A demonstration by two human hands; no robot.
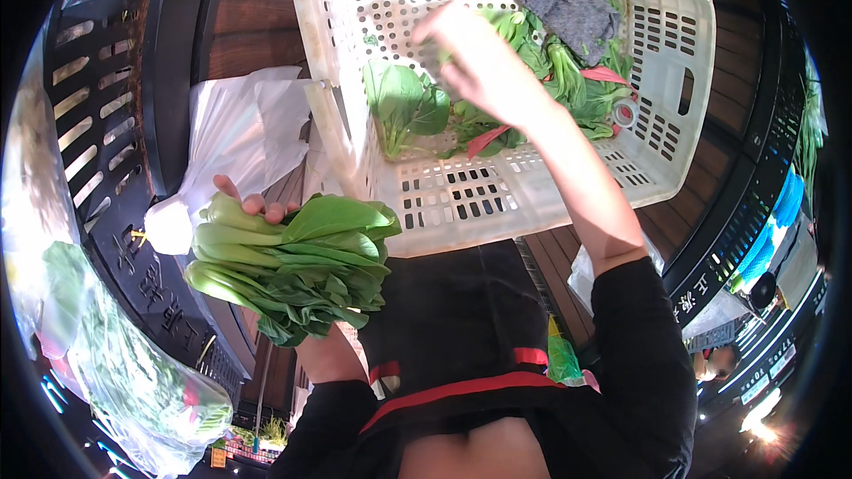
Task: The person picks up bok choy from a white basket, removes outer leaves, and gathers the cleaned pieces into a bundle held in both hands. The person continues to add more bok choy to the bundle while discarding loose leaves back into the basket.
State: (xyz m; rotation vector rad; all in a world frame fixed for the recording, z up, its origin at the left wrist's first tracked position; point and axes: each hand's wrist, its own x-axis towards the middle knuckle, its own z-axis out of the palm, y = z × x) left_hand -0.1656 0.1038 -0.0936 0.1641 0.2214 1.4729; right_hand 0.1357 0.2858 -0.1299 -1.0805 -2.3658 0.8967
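Note:
My left hand (256, 205) holds a bunch of leafy greens with pale green stems, bok choy by the look of them (299, 259), its leaves pointing right. The bunch hides most of the palm. Blurred, my right hand (459, 56) is over the inside of a white perforated plastic crate (459, 233); whether it holds anything is not clear. Beneath and beside that hand lie loose greens (566, 73) with red strips (484, 141) among them. One small leafy bok choy (403, 103) rests at the crate's left. A dark grey cloth (559, 3) lies at the crate's upper right.
A white plastic bag (233, 140) lies left of the crate, by a black slotted crate (100, 100). Clear bags of greens (140, 372) are at the lower left. Another black crate edge (705, 246) curves along the right. Near the white crate's right side sits a roll of tape (624, 113).

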